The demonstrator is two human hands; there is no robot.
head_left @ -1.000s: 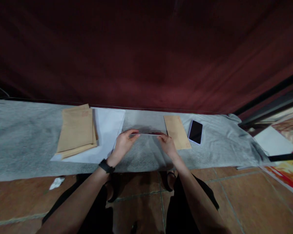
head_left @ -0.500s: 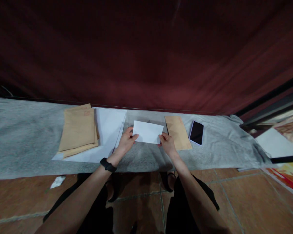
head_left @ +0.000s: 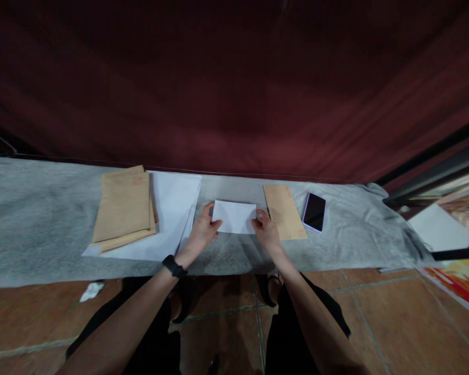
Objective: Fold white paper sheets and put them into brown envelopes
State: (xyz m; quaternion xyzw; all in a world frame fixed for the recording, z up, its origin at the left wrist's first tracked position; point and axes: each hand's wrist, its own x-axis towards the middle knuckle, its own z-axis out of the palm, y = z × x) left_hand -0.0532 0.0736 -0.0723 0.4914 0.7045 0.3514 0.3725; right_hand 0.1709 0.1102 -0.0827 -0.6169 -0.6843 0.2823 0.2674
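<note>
Cloth (head_left: 42,219), long and grey, under your work. Big white flat paper sheets (head_left: 174,200) on your left, brown paper envelopes (head_left: 123,205) on top. Small white paper rectangle (head_left: 234,217) in middle, over cloth: your left hand (head_left: 203,229) and right hand (head_left: 267,232) each pinch one short end. Step now, likely: lining up its edges. Next move probably calls for gentle pinch, both ends level.

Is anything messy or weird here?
Yes, a white, crumpled-looking scrap lies on the tiled floor, like dropped litter. The brown envelopes at the left are stacked crookedly, edges not lined up. The held white paper shows no tear.
</note>
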